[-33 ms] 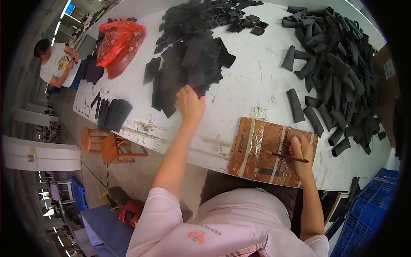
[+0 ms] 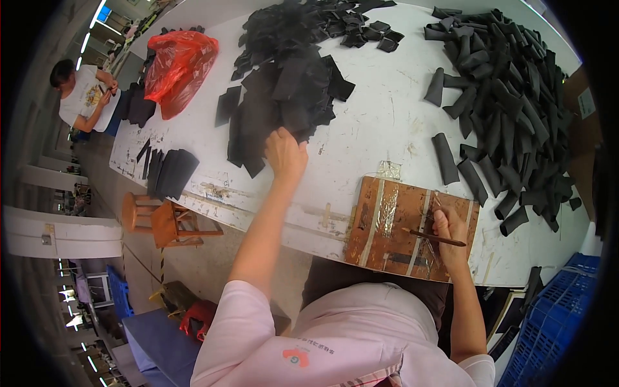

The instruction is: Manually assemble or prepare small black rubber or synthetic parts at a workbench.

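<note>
On a scuffed white worktop (image 2: 380, 116) in a room with wooden stools (image 2: 171, 224), black pieces (image 2: 284, 97) lie at the left hand's (image 2: 287, 155) fingertips, its grip hard to tell, while the right hand (image 2: 452, 233) grips a brown stick (image 2: 420, 234) over a board (image 2: 369, 209).

Left hand (image 2: 285, 156): ends of fingers (image 2: 278, 138) obscured at black sheets (image 2: 255, 106); grip undetermined. Right hand (image 2: 452, 231) hides part of brown board (image 2: 371, 248). Blue crate (image 2: 551, 313) cut by lower edge. Distant background items (image 2: 80, 198) too small to identify.
</note>
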`<state>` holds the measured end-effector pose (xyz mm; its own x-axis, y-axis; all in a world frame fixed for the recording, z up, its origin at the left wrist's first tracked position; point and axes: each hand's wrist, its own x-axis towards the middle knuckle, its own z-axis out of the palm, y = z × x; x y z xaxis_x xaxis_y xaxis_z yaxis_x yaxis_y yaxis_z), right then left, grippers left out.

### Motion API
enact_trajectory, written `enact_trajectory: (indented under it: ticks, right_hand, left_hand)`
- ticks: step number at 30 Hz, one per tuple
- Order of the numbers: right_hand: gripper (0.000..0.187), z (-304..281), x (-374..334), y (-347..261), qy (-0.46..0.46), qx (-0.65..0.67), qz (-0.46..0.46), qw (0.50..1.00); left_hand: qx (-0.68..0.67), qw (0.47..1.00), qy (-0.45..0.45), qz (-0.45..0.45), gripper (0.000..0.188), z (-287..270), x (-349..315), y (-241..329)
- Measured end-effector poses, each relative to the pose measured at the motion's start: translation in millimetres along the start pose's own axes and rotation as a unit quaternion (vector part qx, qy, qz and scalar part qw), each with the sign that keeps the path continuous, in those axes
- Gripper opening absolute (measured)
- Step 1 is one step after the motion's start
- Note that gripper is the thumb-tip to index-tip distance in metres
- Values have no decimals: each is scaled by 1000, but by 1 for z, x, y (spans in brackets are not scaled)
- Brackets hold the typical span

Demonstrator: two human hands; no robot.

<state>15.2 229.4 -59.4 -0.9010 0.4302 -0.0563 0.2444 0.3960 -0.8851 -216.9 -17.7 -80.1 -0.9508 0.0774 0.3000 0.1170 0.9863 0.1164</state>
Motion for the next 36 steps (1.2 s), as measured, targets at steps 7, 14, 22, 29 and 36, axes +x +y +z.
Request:
enact_trajectory:
  ticks: [7, 14, 22, 29, 36]
  right_hand:
    - [22, 17, -4, 20, 59, -186, -178, 965]
    - [20, 13, -2, 22, 71, -136, -172, 973]
    - [16, 14, -1, 20, 73, -136, -174, 973]
    - [17, 14, -2, 19, 74, -136, -164, 974]
    - [18, 13, -1, 21, 82, -127, -172, 973]
  left_hand:
    - [39, 993, 57, 96, 4, 20, 31, -28]
    - [-22, 989, 122, 85, 9, -27, 18, -36]
    - [-34, 992, 95, 71, 15, -38, -6, -37]
    - [-160, 962, 146, 167, 15, -64, -50, -7]
    - [-264, 929, 20, 259, 25, -57, -136, 49]
